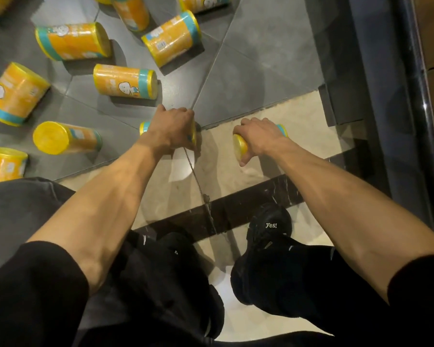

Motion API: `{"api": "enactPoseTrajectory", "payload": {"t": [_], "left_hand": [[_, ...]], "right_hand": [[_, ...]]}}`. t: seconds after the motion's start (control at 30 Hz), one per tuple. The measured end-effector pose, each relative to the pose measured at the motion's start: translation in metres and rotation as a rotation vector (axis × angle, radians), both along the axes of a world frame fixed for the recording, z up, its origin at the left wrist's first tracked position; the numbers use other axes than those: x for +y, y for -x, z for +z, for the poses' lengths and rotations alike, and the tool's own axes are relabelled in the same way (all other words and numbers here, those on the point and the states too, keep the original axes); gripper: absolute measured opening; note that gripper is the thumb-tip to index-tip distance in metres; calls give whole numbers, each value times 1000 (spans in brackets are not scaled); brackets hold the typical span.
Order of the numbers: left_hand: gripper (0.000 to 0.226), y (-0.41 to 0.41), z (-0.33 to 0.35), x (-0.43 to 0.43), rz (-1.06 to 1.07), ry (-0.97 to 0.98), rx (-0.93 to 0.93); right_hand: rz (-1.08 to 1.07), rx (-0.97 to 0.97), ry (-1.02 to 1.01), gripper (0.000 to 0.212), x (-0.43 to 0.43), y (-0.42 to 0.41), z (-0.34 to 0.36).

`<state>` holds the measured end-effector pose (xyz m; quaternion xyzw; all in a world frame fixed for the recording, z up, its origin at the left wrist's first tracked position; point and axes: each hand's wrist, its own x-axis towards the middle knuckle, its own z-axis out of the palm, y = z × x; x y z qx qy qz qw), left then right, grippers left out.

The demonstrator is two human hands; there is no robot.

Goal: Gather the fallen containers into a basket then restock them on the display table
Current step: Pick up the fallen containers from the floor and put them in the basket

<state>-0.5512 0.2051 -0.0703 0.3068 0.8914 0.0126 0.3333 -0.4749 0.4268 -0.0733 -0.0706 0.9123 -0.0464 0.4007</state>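
Several orange containers with yellow lids and teal bands lie on their sides across the grey floor tiles. My left hand (174, 128) grips one container (143, 127) from above, hiding most of it. My right hand (257, 137) grips another container (240, 146) on the beige tile, its yellow lid facing me. The nearest loose containers are one (125, 80) just beyond my left hand and one (67, 138) to its left. No basket is in view.
A dark display base and black rail (411, 96) run down the right side. My black shoes (268, 231) and dark trousers fill the lower frame. A dark marble strip (236, 209) crosses the beige floor in front of my feet.
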Motion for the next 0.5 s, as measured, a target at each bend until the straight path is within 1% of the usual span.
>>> {"api": "enactPoseTrajectory", "payload": {"t": [0.1,0.23,0.33,0.43,0.5], "left_hand": [[68,2,14,-7,89,-63,-11],[78,0,55,-20,329,-87,-86],[74,-15,113,-27,512,-176,-135],[70,-29,186,-29,573,-225,-151],[73,-36,236,-30,633,-241,-146]], "right_hand": [[-165,7,77,89,5,5,16],[-365,29,168,88,15,8,63],[-415,58,219,85,13,4,123],[-468,86,264,82,11,-4,196],[-499,126,287,80,7,-7,245]]}}
